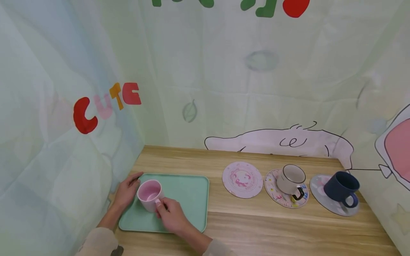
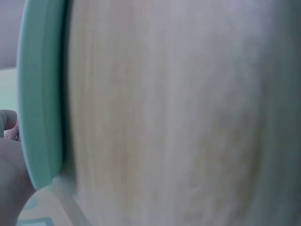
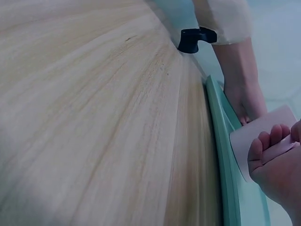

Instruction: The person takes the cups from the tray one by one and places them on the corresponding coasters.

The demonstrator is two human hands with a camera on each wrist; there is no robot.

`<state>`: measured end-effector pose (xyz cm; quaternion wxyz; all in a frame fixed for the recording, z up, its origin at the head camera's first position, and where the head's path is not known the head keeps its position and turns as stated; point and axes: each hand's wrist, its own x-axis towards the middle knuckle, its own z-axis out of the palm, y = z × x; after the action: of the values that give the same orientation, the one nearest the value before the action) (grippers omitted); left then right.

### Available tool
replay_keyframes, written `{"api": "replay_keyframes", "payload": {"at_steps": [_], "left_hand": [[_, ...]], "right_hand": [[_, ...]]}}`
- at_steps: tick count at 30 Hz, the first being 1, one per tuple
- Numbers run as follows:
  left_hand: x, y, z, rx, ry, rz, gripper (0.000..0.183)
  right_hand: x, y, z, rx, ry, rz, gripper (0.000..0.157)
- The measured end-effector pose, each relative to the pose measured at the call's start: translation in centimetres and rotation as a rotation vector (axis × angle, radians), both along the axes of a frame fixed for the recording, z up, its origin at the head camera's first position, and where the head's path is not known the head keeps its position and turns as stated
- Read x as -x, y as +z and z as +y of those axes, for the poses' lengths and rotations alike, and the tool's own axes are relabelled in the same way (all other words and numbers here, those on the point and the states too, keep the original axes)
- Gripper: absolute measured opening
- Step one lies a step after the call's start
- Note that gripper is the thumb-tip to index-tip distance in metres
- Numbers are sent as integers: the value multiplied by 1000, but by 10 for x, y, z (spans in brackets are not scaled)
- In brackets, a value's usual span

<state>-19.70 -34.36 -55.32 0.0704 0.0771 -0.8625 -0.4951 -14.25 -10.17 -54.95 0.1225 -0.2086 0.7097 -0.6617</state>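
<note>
In the head view my right hand (image 1: 174, 216) grips the handle of a pink mug (image 1: 148, 204), its fingers curled round it. The mug stands upright over the left part of a mint-green tray (image 1: 185, 202), its pink inside showing. My left hand (image 1: 126, 192) is at the tray's left edge, holding the rim near the far corner. From the right wrist, the right hand's fingers (image 3: 270, 140) show wrapped on the mug's handle, with the left hand (image 3: 244, 99) behind the mug. The left wrist view catches the tray's rim (image 2: 41, 94) and part of the left hand (image 2: 11, 165).
To the right on the wooden table (image 1: 256, 227) lie a bare pink round coaster (image 1: 242, 180), a flowered coaster (image 1: 272, 192) under a white mug (image 1: 289, 179), and a grey coaster (image 1: 323, 202) under a navy mug (image 1: 341, 186). Printed cloth walls (image 1: 205, 78) stand behind and at both sides.
</note>
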Motion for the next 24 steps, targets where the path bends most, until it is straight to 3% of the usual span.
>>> {"api": "replay_keyframes", "payload": {"at_steps": [5, 13, 24], "left_hand": [[0, -1, 0, -16, 0, -26, 44], [1, 0, 1, 5, 2, -8, 43], [0, 3, 1, -17, 7, -31, 43]], "right_hand": [[1, 0, 3, 2, -35, -7, 35], [3, 6, 9, 20, -50, -59, 36], [8, 14, 18, 34, -52, -21, 37]]}}
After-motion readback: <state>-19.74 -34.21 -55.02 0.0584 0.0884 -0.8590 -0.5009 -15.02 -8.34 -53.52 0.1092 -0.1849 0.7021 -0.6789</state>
